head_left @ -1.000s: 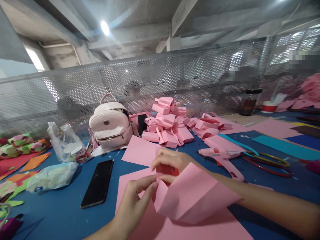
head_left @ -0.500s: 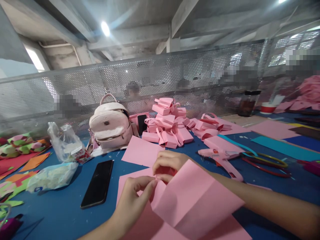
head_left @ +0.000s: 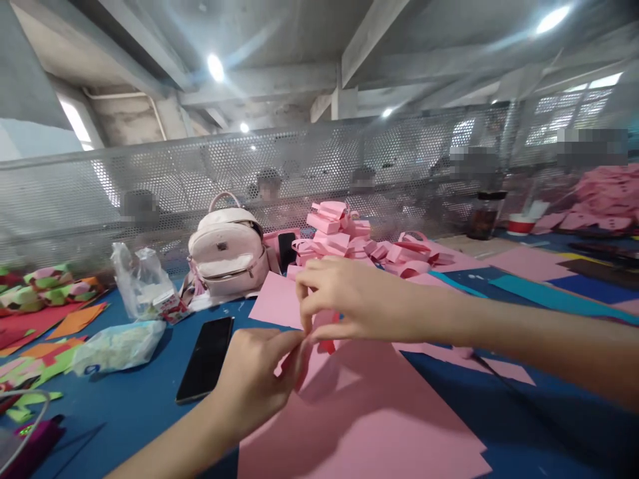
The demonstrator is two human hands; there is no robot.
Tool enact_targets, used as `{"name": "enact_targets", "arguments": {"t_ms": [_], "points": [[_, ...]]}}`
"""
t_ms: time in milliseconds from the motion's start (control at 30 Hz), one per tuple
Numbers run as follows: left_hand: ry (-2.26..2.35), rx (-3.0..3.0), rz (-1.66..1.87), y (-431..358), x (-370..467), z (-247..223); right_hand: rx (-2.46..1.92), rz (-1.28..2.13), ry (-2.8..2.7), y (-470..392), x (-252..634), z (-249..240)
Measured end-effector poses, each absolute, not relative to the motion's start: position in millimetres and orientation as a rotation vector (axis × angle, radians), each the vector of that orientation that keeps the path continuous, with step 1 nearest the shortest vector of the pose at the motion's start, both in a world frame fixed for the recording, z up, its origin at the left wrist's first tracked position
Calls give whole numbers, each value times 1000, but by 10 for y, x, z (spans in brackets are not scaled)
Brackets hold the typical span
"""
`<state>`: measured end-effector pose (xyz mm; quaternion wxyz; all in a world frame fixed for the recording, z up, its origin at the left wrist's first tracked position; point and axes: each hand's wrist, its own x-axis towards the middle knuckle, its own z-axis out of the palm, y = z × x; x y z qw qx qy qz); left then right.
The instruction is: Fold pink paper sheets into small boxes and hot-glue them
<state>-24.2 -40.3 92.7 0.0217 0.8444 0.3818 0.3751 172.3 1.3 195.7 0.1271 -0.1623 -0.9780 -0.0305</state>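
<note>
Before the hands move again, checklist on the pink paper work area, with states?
1. Both hands visible: ok, left hand and right hand nearly meet at the fingertips.
2. Exact grip on the paper: cannot tell, fingers hide it.
3. Pink sheets under the hands edge-aligned: not ok, edges are offset at the near right corner.
4. Black phone off the pink sheets: ok, it lies left of them.
5. Clear plastic bag away from the hands: ok, beside the backpack.

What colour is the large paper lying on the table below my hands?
Pink; the large paper shows best in the head view, at bottom centre.
</note>
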Motion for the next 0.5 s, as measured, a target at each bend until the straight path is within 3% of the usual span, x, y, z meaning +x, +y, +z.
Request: {"name": "enact_targets", "arguments": {"t_ms": [233,500], "points": [[1293,2578,1272,-355,-323,971,-427,-461,-2688,58,1613,1785],[1236,2234,1161,-247,-314,920,-490,-400,-2593,217,1790,1557]]}}
